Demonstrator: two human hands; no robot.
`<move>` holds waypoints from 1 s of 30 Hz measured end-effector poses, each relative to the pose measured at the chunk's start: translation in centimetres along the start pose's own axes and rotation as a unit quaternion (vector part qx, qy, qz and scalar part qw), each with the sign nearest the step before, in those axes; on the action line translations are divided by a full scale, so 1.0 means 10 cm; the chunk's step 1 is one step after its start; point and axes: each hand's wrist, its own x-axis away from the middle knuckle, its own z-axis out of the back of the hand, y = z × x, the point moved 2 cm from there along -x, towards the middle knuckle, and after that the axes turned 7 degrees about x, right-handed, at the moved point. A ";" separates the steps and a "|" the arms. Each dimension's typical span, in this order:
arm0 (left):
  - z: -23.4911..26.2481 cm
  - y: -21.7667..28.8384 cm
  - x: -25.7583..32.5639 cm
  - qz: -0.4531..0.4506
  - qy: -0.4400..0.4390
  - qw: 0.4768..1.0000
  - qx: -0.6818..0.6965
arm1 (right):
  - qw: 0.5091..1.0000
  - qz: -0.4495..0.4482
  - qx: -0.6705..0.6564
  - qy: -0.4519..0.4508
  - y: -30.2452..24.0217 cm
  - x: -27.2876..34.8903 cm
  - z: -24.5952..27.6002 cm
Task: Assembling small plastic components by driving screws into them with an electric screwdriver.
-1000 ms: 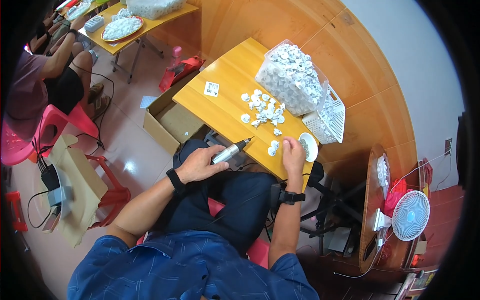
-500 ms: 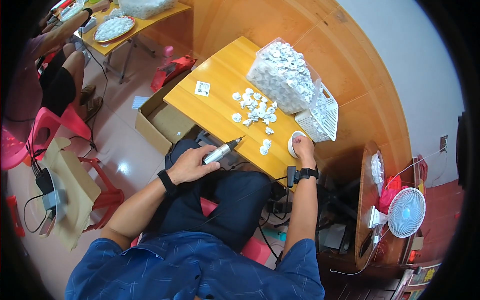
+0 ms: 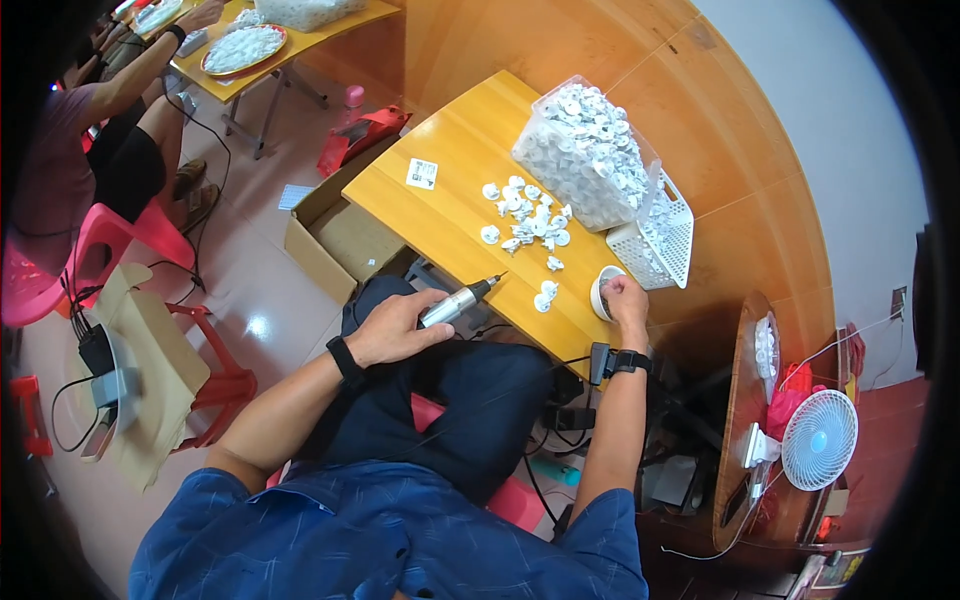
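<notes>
My left hand (image 3: 392,328) rests on my lap and grips a slim silver rotary tool (image 3: 458,301) with its tip pointing up toward the table edge. My right hand (image 3: 628,300) is at the near right edge of the yellow table (image 3: 450,215), closed on a small white round part (image 3: 604,292). Several loose white parts (image 3: 525,222) lie scattered on the table just beyond both hands. A clear bag heaped with white parts (image 3: 585,155) stands behind them.
A white plastic basket (image 3: 662,240) stands right of the bag. A cardboard box (image 3: 335,235) sits on the floor left of the table. Another person (image 3: 95,150) sits on a red chair at a far table. A small fan (image 3: 818,440) stands at the right.
My right hand has moved from the loose parts to the table's near right edge, still on the white part. The left hand with the tool has stayed on my lap.
</notes>
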 end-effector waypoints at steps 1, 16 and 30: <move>-0.01 -0.01 -0.01 0.014 -0.012 1.000 0.000 | 1.000 0.005 -0.012 0.020 0.05 -0.02 -0.01; -0.02 0.01 -0.02 -0.001 -0.002 1.000 -0.002 | 0.768 -0.009 -0.640 -0.020 -0.88 0.61 -0.09; -0.01 0.05 -0.01 0.000 -0.008 1.000 0.004 | 0.651 -0.021 -0.741 -0.164 -1.41 0.96 -0.61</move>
